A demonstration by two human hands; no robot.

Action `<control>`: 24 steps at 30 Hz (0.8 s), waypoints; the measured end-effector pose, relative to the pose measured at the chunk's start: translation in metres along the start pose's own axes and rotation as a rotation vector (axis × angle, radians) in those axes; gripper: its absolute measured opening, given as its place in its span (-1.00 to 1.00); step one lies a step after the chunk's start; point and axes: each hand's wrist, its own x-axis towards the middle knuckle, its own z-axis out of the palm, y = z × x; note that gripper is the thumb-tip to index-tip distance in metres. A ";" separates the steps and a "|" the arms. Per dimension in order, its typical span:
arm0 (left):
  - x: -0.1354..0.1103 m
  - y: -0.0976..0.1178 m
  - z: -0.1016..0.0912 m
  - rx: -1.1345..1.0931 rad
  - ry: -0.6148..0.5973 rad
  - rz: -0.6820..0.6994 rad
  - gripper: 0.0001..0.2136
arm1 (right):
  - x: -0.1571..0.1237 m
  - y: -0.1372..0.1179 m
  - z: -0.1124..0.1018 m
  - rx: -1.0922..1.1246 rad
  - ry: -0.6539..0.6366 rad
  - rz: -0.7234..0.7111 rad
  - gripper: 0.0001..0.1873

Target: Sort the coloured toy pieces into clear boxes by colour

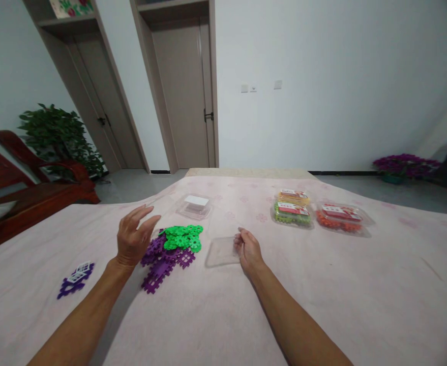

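My right hand (pixel 249 249) is closed on the right side of a clear plastic container (pixel 220 252), low over the cloth. My left hand (pixel 135 235) is raised with curved fingers apart, and nothing shows in it. Just to its right lies a pile of bright green flower-shaped plastic pieces (pixel 185 237), resting on purple notched interlocking pieces (pixel 161 268). Behind the pile sits another clear plastic box (pixel 195 206) with a white label. Left of my left forearm are a few dark purple and white pieces (pixel 77 278).
Labelled clear boxes stand at the back right: one with yellow pieces (pixel 293 197), one with green pieces (pixel 292 214) and one with orange-red pieces (pixel 339 219). A pale pink cloth (pixel 322 295) covers the surface. A wooden bench (pixel 55 185) stands far left.
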 end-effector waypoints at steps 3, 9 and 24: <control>0.014 0.030 0.003 -0.146 0.174 -0.400 -0.79 | -0.003 -0.006 0.007 -0.025 -0.017 0.025 -0.64; 0.009 0.094 0.039 -0.852 0.007 -1.256 -0.58 | -0.005 -0.026 0.032 -0.277 -0.144 -0.091 -0.65; -0.034 0.160 0.106 -1.227 -0.077 -1.492 -0.50 | 0.016 -0.047 0.002 -0.416 -0.175 0.157 -0.70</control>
